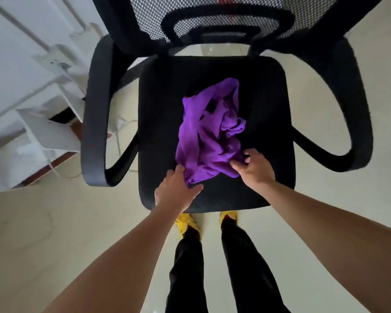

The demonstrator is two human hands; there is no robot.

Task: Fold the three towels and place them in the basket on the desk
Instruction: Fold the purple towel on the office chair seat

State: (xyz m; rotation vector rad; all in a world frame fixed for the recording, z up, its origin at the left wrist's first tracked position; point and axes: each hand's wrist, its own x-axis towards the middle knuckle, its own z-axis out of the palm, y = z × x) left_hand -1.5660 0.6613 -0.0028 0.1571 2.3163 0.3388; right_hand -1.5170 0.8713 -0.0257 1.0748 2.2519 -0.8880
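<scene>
Looking down through the head camera, I see a pale glossy floor point(54, 222) filling most of the view, and on it a black office chair point(163, 109) facing me, its mesh backrest point(212, 16) at the top of the frame and a looped armrest curving out on either side. A white shelving unit point(32, 86) stands off to the left of the chair, blurred, so I cannot make out what it carries. Both bare forearms reach in from the bottom corners toward the near part of the seat, and between them I see two legs in black trousers point(185, 267) standing just in front of the chair. The purple towel point(203, 141) lies crumpled in a loose heap on the middle of the seat, stretching from near its centre down toward the front edge. The left hand point(174, 193) is at the towel's near left corner, thumb spread out along the seat and forefinger against the cloth's edge; I cannot tell whether it has a grip on the fabric. The right hand point(255, 170) is at the near right edge, fingers curled, pinching a fold of the towel between thumb and fingertips. Yellow shoes point(185, 223) peek out under the front of the seat.
</scene>
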